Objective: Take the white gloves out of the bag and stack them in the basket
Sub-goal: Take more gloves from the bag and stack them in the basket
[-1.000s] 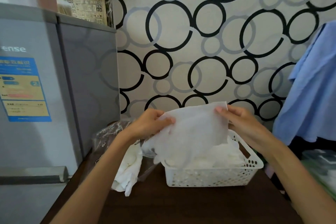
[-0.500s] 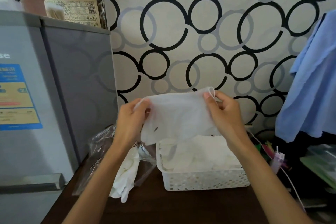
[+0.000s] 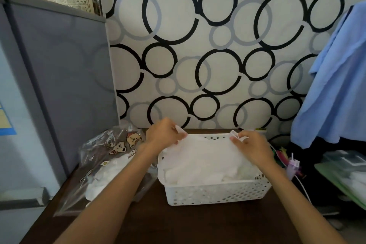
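Over the white perforated basket (image 3: 217,192), the left hand (image 3: 164,134) and right hand (image 3: 251,144) pinch a white glove's (image 3: 206,156) far corners, its body draped toward the viewer.

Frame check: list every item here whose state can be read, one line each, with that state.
left hand: pinching the top glove's far left corner.
right hand: pinching the top glove's far right corner.
top glove: spread flat, lying on the pile in the basket.
basket: upright on the table, heaped with white gloves.
bag: lying left of the basket, gloves still inside.
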`<state>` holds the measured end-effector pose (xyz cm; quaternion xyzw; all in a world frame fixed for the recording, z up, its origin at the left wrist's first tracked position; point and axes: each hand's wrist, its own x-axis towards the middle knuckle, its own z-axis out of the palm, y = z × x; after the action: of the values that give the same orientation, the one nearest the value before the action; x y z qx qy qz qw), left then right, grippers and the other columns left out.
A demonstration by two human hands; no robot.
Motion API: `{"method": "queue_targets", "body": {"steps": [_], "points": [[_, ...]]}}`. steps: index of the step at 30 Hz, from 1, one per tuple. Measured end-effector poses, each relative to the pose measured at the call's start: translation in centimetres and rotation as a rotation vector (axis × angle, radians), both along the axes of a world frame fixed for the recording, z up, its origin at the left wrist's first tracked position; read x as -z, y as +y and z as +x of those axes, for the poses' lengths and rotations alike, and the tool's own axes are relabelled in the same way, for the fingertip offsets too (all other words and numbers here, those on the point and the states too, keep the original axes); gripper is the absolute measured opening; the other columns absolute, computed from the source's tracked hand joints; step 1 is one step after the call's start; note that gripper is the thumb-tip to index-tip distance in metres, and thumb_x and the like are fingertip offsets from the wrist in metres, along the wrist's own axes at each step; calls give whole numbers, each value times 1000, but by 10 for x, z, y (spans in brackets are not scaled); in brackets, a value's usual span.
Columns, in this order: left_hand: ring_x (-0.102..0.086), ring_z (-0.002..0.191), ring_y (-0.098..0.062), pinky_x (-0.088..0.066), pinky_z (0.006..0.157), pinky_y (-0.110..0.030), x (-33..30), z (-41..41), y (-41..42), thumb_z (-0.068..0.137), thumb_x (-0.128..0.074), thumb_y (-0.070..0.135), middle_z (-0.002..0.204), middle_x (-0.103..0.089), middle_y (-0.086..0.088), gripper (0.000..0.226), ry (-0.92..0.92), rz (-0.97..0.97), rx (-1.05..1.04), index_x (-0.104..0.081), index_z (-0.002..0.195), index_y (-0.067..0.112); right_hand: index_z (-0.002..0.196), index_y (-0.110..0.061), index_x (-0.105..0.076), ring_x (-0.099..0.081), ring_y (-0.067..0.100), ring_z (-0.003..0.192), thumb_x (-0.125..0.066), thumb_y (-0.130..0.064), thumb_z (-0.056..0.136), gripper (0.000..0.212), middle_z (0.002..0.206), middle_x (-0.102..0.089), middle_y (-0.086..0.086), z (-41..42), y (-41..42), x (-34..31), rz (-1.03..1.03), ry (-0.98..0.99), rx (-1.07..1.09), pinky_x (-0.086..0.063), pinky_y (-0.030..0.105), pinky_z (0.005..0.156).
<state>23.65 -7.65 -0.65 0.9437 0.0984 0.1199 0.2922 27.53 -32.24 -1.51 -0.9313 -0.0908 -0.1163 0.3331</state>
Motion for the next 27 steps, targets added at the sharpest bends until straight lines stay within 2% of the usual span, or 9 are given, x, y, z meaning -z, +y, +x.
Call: {"method": "queue_targets", "body": {"steps": [4, 7, 9, 12, 14, 18, 20, 25, 27], "points": [[-63, 100, -16, -50, 84, -35, -5, -2, 7, 85, -67, 43, 104, -69, 9, 27, -129, 112, -135, -65, 107, 26, 100, -17, -70, -54, 16, 76, -58, -41, 90, 29, 94, -70, 7, 7, 0, -2, -80, -42, 41, -38, 25, 63], [-64, 92, -13, -53, 77, -35, -10, -13, 9, 87, -63, 48, 96, -68, 12, 22, -302, 152, -117, -65, 95, 28, 100, -16, -69, -58, 20, 80, -58, -41, 90, 29, 96, -70, 8, 12, 2, 1, -89, -50, 63, -45, 29, 71], [-61, 80, -8, -50, 70, -30, -17, -26, 8, 80, -59, 65, 84, -64, 14, 37, -165, 186, 58, -62, 83, 29, 102, -16, -67, -61, 23, 85, -59, -41, 89, 29, 97, -69, 8, 14, 2, 3, -117, -37, 69, -47, 31, 74], [-55, 88, -7, -46, 75, -28, -22, -44, 6, 74, -56, 74, 98, -62, 15, 48, 212, 402, 267, -64, 94, 30, 101, -16, -68, -60, 22, 84, -62, -41, 88, 28, 95, -69, 8, 16, 0, 6, -159, -19, 62, -45, 28, 71], [-55, 94, -9, -46, 80, -29, -21, -44, 12, 83, -60, 59, 106, -61, 11, 38, 265, 417, 314, -65, 103, 28, 100, -17, -69, -61, 23, 87, -63, -41, 87, 28, 96, -68, 8, 14, -1, 5, -178, -13, 61, -48, 31, 74], [-58, 97, -14, -47, 90, -31, -23, -33, 26, 96, -53, 34, 110, -63, 4, 29, 326, 176, 396, -67, 112, 15, 101, -18, -67, -62, 24, 92, -63, -42, 87, 28, 100, -67, 8, 11, -5, 4, -198, -35, 54, -47, 33, 78], [-57, 98, -14, -47, 94, -33, -23, -30, 33, 95, -56, 28, 119, -64, -1, 27, 348, 217, 361, -65, 117, 16, 103, -19, -67, -62, 23, 92, -61, -44, 87, 30, 100, -67, 7, 11, -6, 4, -211, -47, 53, -47, 32, 76], [-51, 121, -20, -46, 98, -43, -25, -43, 23, 93, -51, 13, 135, -54, 4, 42, 16, 341, 142, -50, 133, 28, 117, -19, -60, -58, 23, 95, -61, -37, 89, 33, 111, -62, 5, -1, -15, -10, -151, -98, 77, -39, 28, 70], [-45, 128, -18, -41, 103, -45, -28, -51, 3, 100, -42, 26, 141, -48, 5, 39, -56, 327, 218, -44, 139, 28, 116, -19, -57, -55, 21, 97, -62, -25, 89, 28, 109, -56, 2, -9, -11, -15, -87, -203, 20, -37, 27, 72]]}}
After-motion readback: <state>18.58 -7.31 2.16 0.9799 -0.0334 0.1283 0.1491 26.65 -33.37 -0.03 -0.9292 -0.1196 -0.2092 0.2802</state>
